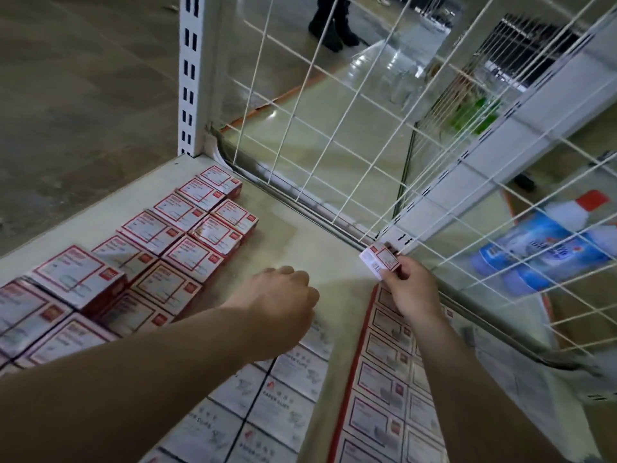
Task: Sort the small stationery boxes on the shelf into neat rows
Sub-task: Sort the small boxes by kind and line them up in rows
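the right hand (409, 289) is pinching a small red-and-white box (380, 259) by the wire grid (334, 135) — the left hand (283, 305) is curling down over the white paper clip boxes (297, 372), grip hidden.

The small boxes (187, 212) at the left look like smooth printed card, the shelf (300, 235) is matt painted metal, and the wire grid (334, 128) at the upper right is white-coated metal.

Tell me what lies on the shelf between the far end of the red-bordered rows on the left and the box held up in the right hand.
Bare shelf surface, nothing on it, as the head view shows. The rows end short of it; the right hand pinches the small box near the wire grid.
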Tool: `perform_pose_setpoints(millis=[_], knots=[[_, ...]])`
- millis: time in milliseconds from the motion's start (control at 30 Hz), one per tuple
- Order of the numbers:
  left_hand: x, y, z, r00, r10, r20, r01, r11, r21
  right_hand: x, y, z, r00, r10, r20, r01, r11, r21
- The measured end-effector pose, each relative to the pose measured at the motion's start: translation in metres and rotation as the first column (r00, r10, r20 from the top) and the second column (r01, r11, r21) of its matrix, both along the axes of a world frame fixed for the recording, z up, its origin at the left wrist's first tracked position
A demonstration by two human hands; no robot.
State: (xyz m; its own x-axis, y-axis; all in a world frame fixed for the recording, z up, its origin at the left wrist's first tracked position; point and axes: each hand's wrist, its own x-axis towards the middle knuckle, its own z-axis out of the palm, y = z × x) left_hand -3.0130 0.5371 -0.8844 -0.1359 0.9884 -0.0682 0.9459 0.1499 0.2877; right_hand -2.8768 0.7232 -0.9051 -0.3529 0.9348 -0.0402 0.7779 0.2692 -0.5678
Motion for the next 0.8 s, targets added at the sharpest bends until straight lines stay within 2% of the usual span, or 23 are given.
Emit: perform_pose_setpoints(millis=[300, 467, 700, 800], knots=[[-0.004, -0.006, 0.006, 0.996, 0.048, 0.073, -0.049, 0.999, 0.012, -0.001, -0.013, 0.012, 0.994, -0.027, -0.105, 0.047, 0.980, 0.193], [-0.002, -0.007, 0.013, 0.984, 0.111, 0.139, -0.120, 0.991, 0.052, 0.015, -0.037, 0.030, 0.984, -0.004, -0.178, 0.030, 0.989, 0.145], [0.011, -0.009, 0.023, 0.916, 0.219, 0.336, -0.260, 0.962, 0.084, 0.046, -0.082, 0.041, 0.976, 0.134, -0.171, -0.117, 0.988, 0.103], [0.015, -0.010, 0.025, 0.910, 0.232, 0.345, -0.274, 0.959, 0.078, 0.060, -0.094, 0.044, 0.961, 0.248, -0.120, -0.232, 0.963, 0.133]])
